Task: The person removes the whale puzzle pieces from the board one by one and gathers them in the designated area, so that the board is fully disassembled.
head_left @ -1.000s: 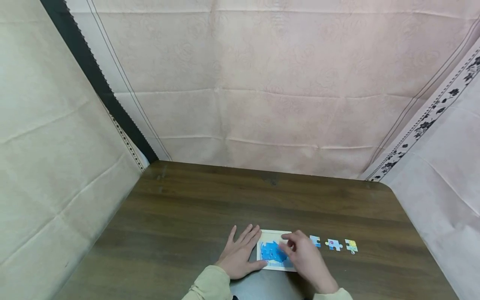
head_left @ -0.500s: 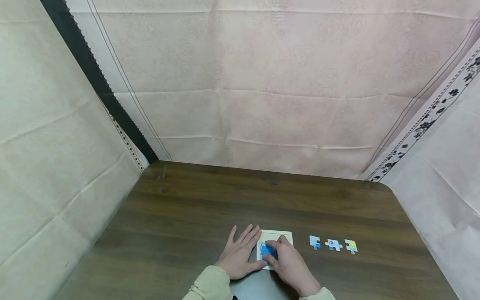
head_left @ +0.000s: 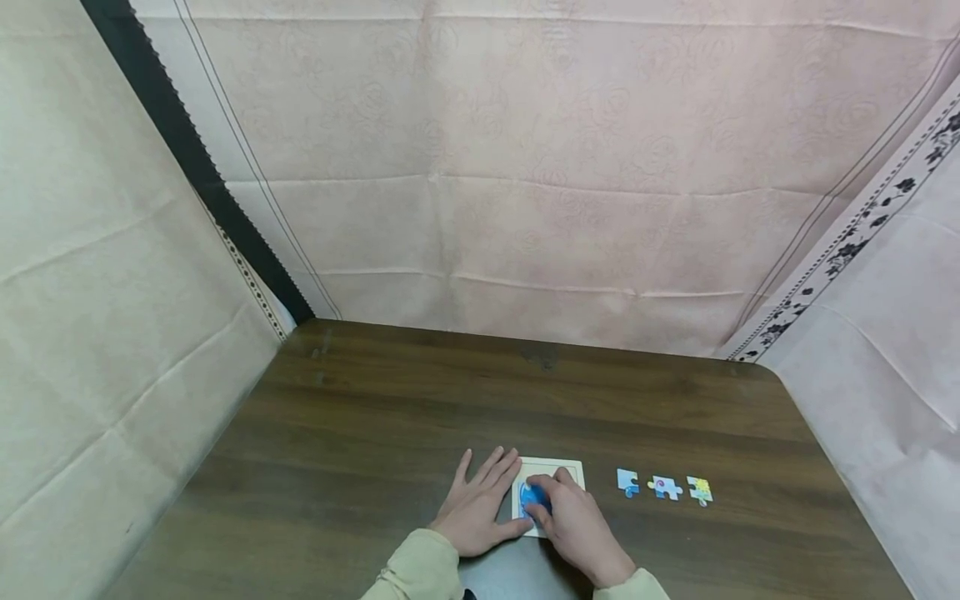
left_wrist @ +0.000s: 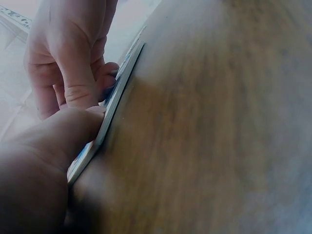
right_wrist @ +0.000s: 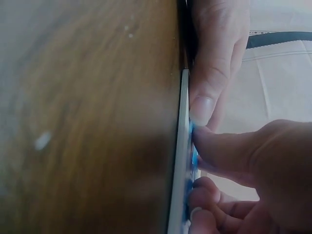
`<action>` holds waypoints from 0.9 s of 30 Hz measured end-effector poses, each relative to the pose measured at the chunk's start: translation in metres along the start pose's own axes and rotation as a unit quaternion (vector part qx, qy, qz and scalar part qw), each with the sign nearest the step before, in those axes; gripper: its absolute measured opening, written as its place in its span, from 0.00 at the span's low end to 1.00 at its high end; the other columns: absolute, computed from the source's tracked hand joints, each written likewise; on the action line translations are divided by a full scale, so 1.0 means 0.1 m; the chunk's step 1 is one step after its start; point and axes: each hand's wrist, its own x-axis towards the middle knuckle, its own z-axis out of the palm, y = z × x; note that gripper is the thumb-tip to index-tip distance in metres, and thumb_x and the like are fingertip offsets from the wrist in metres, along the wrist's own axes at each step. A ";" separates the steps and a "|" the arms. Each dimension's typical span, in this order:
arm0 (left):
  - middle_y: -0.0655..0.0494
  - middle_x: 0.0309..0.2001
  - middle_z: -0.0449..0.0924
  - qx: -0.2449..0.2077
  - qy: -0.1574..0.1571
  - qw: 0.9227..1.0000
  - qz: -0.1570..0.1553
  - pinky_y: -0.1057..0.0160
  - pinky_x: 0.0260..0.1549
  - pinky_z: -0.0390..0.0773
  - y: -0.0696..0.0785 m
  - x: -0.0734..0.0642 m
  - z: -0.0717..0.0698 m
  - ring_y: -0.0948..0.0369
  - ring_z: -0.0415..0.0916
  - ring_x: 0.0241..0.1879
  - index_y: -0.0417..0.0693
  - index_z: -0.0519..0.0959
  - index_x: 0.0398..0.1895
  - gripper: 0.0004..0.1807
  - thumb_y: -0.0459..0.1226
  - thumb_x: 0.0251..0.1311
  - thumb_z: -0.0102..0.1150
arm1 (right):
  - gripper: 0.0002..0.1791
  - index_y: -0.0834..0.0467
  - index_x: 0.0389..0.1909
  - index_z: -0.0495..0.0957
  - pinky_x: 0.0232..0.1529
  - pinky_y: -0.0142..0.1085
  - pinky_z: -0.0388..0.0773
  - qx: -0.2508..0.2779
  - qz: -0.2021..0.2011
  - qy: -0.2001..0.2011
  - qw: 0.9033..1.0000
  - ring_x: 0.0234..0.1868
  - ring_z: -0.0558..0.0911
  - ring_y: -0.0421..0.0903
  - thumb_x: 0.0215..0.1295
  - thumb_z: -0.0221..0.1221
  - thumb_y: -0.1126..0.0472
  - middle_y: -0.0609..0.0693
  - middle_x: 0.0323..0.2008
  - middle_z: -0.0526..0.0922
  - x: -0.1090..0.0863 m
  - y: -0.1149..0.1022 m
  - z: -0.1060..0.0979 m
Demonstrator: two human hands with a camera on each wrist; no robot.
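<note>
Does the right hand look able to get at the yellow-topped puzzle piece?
Probably yes: the yellow-topped piece lies uncovered to the right of the right hand, and the two loose pieces between lie flat.

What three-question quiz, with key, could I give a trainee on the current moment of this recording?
1. True or false: in the head view, three loose jigsaw pieces lie on the wooden table to the right of the puzzle tray.

2. Match left hand and right hand to: A, fingers curled over the tray; B, fingers outstretched at its left side.

3. Fill in: the loose piece farthest from the tray shows a large patch of ____.

Key: 1 true; 2 left hand B, right hand A; 3 yellow.
</note>
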 end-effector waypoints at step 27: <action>0.59 0.77 0.45 -0.007 -0.001 1.000 -0.003 0.37 0.68 0.35 0.01 0.01 0.00 0.58 0.38 0.76 0.54 0.51 0.78 0.49 0.71 0.61 0.37 | 0.16 0.55 0.47 0.76 0.25 0.36 0.72 0.016 0.015 -0.047 0.999 0.22 0.70 0.40 0.60 0.67 0.58 0.49 0.32 0.73 0.08 0.00 -0.06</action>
